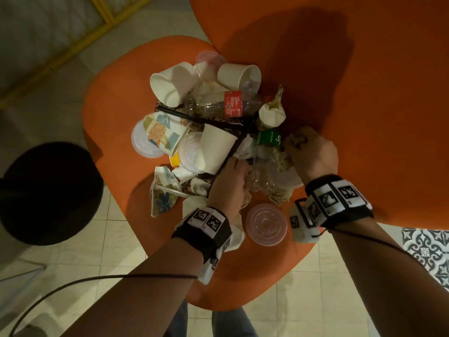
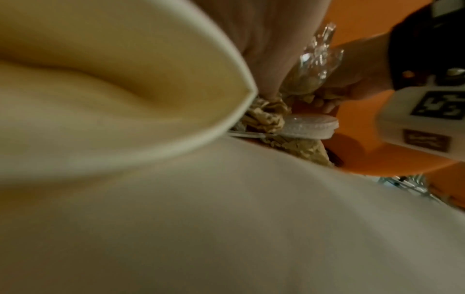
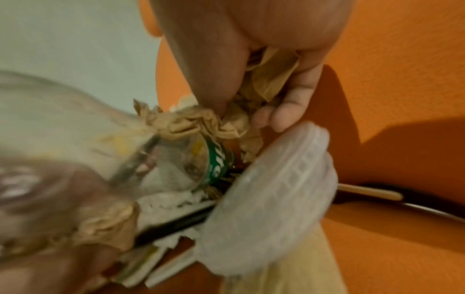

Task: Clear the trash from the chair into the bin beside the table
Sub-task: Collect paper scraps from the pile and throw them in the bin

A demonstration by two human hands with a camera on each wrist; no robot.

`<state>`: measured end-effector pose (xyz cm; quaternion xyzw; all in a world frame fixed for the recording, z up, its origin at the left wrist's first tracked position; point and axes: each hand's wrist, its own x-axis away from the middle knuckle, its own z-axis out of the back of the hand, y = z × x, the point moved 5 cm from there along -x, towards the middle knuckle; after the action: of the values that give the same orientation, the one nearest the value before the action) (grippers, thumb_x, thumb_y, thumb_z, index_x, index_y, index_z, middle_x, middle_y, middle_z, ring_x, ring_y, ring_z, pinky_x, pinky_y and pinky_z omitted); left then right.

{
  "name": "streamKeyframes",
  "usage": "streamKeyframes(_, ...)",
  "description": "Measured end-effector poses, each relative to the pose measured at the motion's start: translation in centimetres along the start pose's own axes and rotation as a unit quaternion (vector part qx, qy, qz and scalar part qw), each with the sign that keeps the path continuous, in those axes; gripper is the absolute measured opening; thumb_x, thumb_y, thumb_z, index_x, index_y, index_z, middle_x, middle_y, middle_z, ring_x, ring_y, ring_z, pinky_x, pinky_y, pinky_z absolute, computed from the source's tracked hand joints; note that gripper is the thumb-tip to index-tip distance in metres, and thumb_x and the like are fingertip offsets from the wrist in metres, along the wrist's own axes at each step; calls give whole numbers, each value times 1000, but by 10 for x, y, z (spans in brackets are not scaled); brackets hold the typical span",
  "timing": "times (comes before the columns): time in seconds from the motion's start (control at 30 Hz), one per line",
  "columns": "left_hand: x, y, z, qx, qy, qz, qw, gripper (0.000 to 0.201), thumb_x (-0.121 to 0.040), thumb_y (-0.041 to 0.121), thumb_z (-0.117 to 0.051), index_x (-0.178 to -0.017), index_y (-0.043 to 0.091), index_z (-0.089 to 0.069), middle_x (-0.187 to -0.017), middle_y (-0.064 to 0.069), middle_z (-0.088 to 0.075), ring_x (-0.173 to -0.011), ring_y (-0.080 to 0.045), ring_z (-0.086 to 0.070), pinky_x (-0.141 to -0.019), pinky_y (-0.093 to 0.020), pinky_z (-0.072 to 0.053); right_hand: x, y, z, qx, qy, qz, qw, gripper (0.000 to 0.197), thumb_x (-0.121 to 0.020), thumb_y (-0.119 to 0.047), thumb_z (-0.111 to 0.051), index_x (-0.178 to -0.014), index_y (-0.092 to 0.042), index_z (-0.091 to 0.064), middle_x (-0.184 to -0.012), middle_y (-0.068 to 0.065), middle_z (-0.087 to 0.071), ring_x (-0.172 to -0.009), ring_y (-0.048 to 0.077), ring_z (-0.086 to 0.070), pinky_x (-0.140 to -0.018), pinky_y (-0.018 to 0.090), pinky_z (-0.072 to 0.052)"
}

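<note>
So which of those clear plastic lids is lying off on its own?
The round clear lid at the front edge of the chair, between the two wrists. It lies flat on bare seat; the other lids are tucked into the pile.

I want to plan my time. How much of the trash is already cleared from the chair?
Nothing looks cleared yet: the orange chair carries a full pile of paper cups, lids and bottles. In hand: the right hand grips crumpled brown paper; the left hand reaches into the pile. Left: nearly all of it, for the black bin.
</note>
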<state>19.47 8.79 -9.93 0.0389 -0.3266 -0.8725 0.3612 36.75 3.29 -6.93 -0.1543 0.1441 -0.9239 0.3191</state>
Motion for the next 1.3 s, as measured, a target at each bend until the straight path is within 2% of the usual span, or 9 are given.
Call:
streamKeyframes(0.13,-2,2,17,77,66,11,995,17,-77,5,-67,-90,4,-55,-98,-14,-54,-84,-28,-55,-69,-35,-47,39,5,25,-104,64,-13,992,36,-85,-46,-63,-79,-11,-64,-72,5,-61,-67,25,-56,-54,31,-41)
streamKeyframes(0.3,3,1,36,192,85,52,976,25,-79,5,-66,-102,4,-57,-98,-4,-54,-90,-17,-53,-75,-24,-43,91,29,6,-144,-58,-101,983,31,-86,-37,-64,-64,-15,-63,-61,7,-65,-58,24,-62,-58,39,-52)
streamKeyframes(0.5,36,-33,51,359,75,206,907,25,-82,17,-65,-103,27,-56,-86,6,-58,-74,-13,-56,-57,-17,-42,102,40,-30,-101,-133,-170,971,18,-85,-32,-65,-82,-14,-61,-75,4,-60,-70,20,-56,-60,28,-42)
streamKeyframes(0.63,54,-61,81,421,135,233,866,15,-82,16,-66,-91,26,-59,-78,-2,-63,-62,-17,-59,-57,-30,-45,96,24,-34,-105,-66,-153,980,19,-85,-37,-64,-74,-28,-52,-75,-2,-64,-63,9,-51,-73,23,-42)
streamKeyframes(0.73,66,-74,103,426,200,243,848,21,-85,7,-65,-82,27,-58,-78,6,-64,-60,0,-61,-54,-18,-47,97,14,-33,-101,-91,-144,980,12,-92,-33,-58,-86,-23,-54,-77,-5,-51,-63,8,-38,-62,12,-24)
streamKeyframes(0.83,79,-79,114,448,217,255,829,21,-86,3,-62,-81,24,-58,-70,9,-65,-52,1,-59,-45,-13,-45,99,8,-36,-72,-128,-114,983,24,-92,-39,-54,-90,-17,-63,-76,-4,-54,-71,10,-45,-60,3,-27)
streamKeyframes(0.97,103,-88,118,460,221,287,811,23,-85,3,-63,-82,25,-58,-65,12,-67,-49,-1,-58,-46,-17,-49,106,9,-38,-50,-180,-104,977,26,-85,-46,-59,-70,-24,-60,-61,-3,-60,-61,19,-60,-75,37,-53)
streamKeyframes(1.1,130,-96,129,477,231,313,788,23,-83,3,-65,-83,24,-58,-76,-3,-63,-41,1,-53,-40,-14,-42,127,-16,-25,-127,-250,-84,956,11,-83,-22,-68,-77,-13,-67,-56,1,-56,-51,14,-51,-51,25,-41)
streamKeyframes(1.3,194,-134,155,516,270,350,734,17,-85,7,-64,-96,19,-60,-93,-6,-69,-57,-5,-62,-45,-13,-44,167,-136,-27,-198,-257,81,943,8,-81,-27,-71,-79,-26,-63,-77,-5,-68,-69,9,-61,-59,25,-42)
